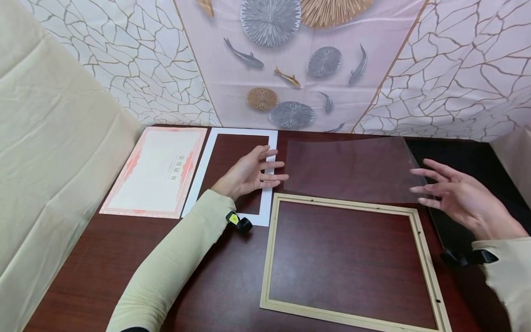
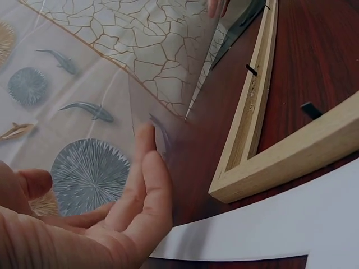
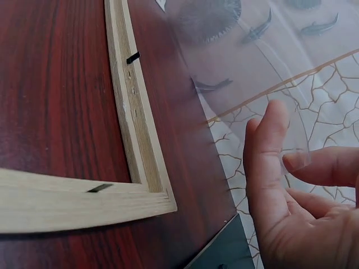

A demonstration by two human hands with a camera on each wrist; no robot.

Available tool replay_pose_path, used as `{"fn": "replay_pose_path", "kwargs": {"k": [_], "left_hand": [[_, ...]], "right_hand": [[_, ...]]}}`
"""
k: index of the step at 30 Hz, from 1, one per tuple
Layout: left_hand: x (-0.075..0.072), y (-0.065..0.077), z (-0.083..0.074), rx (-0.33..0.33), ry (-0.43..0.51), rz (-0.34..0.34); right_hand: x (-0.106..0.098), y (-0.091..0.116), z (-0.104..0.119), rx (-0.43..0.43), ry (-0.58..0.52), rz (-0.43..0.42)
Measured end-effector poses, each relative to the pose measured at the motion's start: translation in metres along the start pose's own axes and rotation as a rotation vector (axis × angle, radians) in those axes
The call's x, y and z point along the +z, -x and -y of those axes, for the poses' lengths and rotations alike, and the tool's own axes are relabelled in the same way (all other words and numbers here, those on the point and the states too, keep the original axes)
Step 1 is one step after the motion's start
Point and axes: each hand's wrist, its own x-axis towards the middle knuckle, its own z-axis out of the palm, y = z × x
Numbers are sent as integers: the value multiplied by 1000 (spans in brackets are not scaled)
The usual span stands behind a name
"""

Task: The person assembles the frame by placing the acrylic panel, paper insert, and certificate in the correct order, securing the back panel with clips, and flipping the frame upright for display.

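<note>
A clear plastic sheet (image 1: 346, 168) lies between my two hands, just beyond the wooden picture frame (image 1: 271, 251). My left hand (image 1: 250, 173) reaches over the white mat board (image 1: 203, 161) with its fingers spread, fingertips at the sheet's left edge. At the sheet's right edge is my right hand (image 1: 464, 196), its fingers extended and apart. The right wrist view shows the sheet's edge running past the thumb (image 3: 317, 165) and fingers; whether they pinch it is hard to see. The frame lies face down, with small black tabs (image 2: 311, 110) along its grooved inner side.
A pink-bordered certificate (image 1: 157, 170) lies left of the mat board on the dark wooden table (image 1: 116, 258). On the right, a black backing board (image 1: 444, 157) extends under my right hand. A patterned cloth (image 1: 290, 69) hangs behind the table.
</note>
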Motion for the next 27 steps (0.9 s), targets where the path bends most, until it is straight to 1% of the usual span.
{"fn": "replay_pose_path", "kwargs": {"k": [4, 8, 11, 15, 18, 23, 27], "left_hand": [[0, 1, 1, -16, 5, 27], [1, 3, 2, -22, -10, 37], [3, 5, 3, -18, -45, 45], [6, 9, 4, 4, -117, 61], [8, 12, 6, 18, -147, 81], [9, 20, 9, 30, -122, 127], [8, 25, 12, 27, -104, 139]], "right_hand": [[1, 6, -2, -16, 55, -4], [2, 12, -5, -42, 75, 33], [3, 16, -7, -61, 96, 49], [7, 23, -9, -54, 183, 0], [9, 28, -10, -61, 208, 2], [11, 35, -13, -105, 228, 58], [13, 40, -13, -103, 286, 76]]}}
